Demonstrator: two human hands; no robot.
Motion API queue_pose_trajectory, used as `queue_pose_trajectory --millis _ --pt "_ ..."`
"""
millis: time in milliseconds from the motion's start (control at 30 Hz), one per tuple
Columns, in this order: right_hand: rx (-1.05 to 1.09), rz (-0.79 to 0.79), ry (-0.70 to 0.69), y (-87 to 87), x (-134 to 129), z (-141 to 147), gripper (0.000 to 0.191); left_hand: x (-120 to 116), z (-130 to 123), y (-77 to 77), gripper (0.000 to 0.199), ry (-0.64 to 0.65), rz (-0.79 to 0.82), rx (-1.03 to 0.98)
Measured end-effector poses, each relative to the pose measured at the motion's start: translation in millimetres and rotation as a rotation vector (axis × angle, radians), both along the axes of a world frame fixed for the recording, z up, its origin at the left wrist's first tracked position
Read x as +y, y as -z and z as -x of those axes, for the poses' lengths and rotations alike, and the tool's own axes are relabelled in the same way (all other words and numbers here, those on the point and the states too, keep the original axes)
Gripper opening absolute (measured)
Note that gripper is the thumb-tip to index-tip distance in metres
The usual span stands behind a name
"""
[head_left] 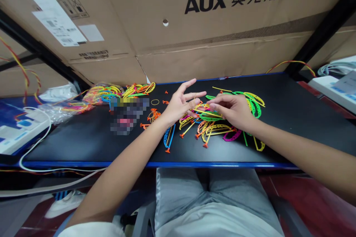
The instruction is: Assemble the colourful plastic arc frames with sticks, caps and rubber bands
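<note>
A loose heap of neon plastic pieces [205, 126] lies on the black tabletop [83, 137]: curved slotted strips in yellow, green, pink and blue, plus thin rods with orange tips. My left hand [178, 105] hovers over the heap's left side with its fingers spread and nothing visible in them. My right hand [230, 110] is curled down on the heap's upper part, fingertips among yellow strips. Whether it grips one is hidden by the fingers. A small orange-tipped piece [147, 124] and a yellow ring [155, 102] lie left of my left hand.
Clear plastic bags of coloured strips [76, 108] lie at the table's far left, by a pixelated patch [129, 114]. A large AUX cardboard box [205, 7] stands behind the table. White boxes and cables sit at both sides. The table's near edge has blue trim.
</note>
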State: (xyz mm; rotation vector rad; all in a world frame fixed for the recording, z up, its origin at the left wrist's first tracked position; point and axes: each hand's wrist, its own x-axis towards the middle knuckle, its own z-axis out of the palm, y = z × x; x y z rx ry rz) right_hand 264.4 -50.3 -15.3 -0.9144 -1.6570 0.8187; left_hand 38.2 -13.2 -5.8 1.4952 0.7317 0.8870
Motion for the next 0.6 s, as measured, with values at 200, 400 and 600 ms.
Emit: queue_pose_trajectory --millis 200,400,600 --pt "-0.008 0.022 -0.009 -0.7 -0.8 0.5 0.022 -0.3 -1.1 1.0 0.104 -0.001 0.005 0.001" --pt "0.017 0.034 -0.039 3.7 -0.7 2.0 0.023 -0.2 -2.3 1.9 0.103 -0.021 0.005 -0.001" --pt "0.005 0.015 -0.037 1.7 -1.0 1.4 0.023 -1.9 -2.6 0.0 0.102 0.002 0.024 0.004"
